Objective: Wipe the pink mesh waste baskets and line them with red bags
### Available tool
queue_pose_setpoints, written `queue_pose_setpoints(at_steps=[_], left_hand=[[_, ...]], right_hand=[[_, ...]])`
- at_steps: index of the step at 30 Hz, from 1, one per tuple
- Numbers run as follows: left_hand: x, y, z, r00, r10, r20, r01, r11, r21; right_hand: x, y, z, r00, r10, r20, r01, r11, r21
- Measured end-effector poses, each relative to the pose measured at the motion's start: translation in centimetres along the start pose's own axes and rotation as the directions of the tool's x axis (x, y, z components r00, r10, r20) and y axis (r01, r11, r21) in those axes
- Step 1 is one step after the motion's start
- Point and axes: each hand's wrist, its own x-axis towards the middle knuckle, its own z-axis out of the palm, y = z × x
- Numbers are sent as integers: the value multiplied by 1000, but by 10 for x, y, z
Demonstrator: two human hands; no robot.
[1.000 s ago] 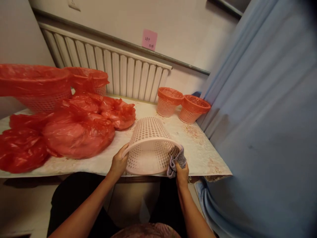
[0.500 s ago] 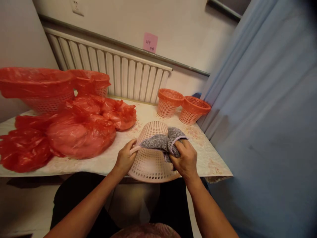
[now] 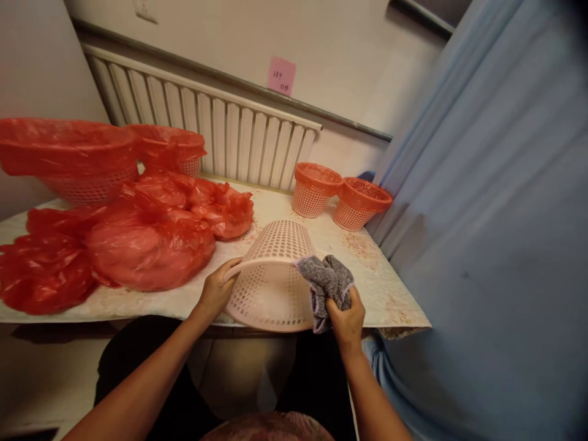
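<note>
A pale pink perforated basket (image 3: 280, 242) lies on its side at the table's front edge, its open mouth toward me. My left hand (image 3: 218, 291) is closed on the left side of its rim. In my right hand (image 3: 348, 315) is a bunched grey cloth (image 3: 328, 278) with a pale purple edge, which touches the right side of the rim. The fingers of my right hand are wrapped into the cloth and partly hidden by it.
Several filled red plastic bags (image 3: 149, 251) lie on the left of the table (image 3: 399, 300). Behind them stand two red-lined baskets (image 3: 87, 187). Two small lined baskets (image 3: 310, 199) stand at the back right, near a blue curtain (image 3: 482, 245). A radiator (image 3: 220, 135) runs along the wall.
The grey cloth and my right hand have moved from across the basket's upper rim to its right side and slightly down. My left hand and the basket's rim have shifted slightly left.
</note>
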Motion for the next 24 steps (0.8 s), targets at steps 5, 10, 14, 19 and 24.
queue_pose_setpoints(at_steps=[5, 10, 14, 19, 24], left_hand=[[2, -18, -9, 974, -200, -103, 201, 980, -2], [-25, 6, -9, 877, 22, -480, 132, 950, 284], [-55, 47, 9, 949, 205, -239, -164, 969, 183], [-53, 92, 36, 983, -155, 96, 179, 915, -362], [-30, 128, 46, 934, -223, 277, 349, 733, -584]], right_hand=[[-40, 26, 24, 947, 316, -52, -308, 944, 117], [-55, 15, 29, 925, 377, -40, -362, 911, 199], [-61, -8, 26, 952, 305, -22, -298, 942, 155], [-76, -22, 24, 985, 175, -6, -172, 977, 129], [-88, -28, 18, 1000, -2, 15, 1, 996, 94]])
